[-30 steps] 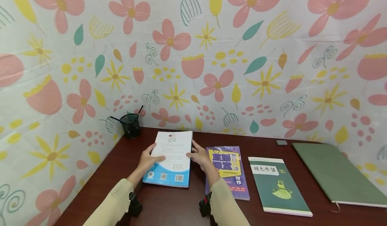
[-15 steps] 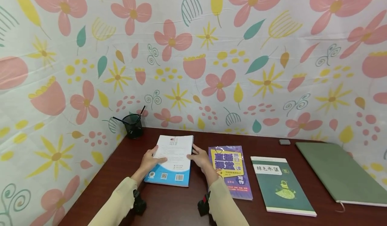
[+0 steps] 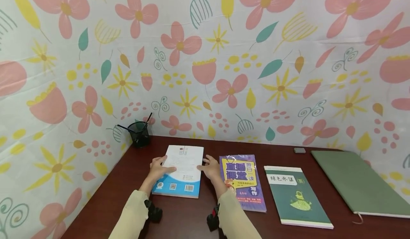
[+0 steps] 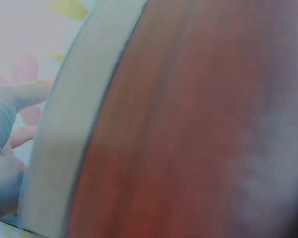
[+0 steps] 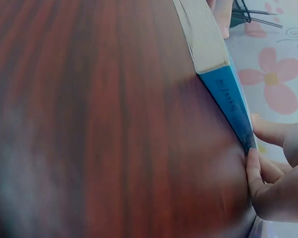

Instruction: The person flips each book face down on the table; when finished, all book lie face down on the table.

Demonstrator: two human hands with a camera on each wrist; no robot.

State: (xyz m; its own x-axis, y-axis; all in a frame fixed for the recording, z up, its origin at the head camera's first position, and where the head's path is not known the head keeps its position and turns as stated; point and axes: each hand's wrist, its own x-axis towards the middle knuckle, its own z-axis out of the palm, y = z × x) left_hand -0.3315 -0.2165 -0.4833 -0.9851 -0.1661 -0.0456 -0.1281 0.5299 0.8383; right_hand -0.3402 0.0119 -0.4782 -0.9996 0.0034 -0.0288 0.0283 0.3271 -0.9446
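We hold the book [image 3: 180, 170] flat on the desk [image 3: 179, 214], left hand [image 3: 157, 169] & right hand [image 3: 210, 168] gripping its side edges, prob. squaring it.

**White-and-blue book flat on the dark desk**

The book [image 3: 180, 171] lies back cover up on the reddish-brown wooden desk [image 3: 179, 214], close to the left end. Its cover is white over the far half and blue over the near half, with small printed text, a barcode and two square codes along the near edge. It looks fairly thick: the pale page block [image 4: 64, 134] shows on its left side, and the blue spine [image 5: 228, 101] runs along the right.
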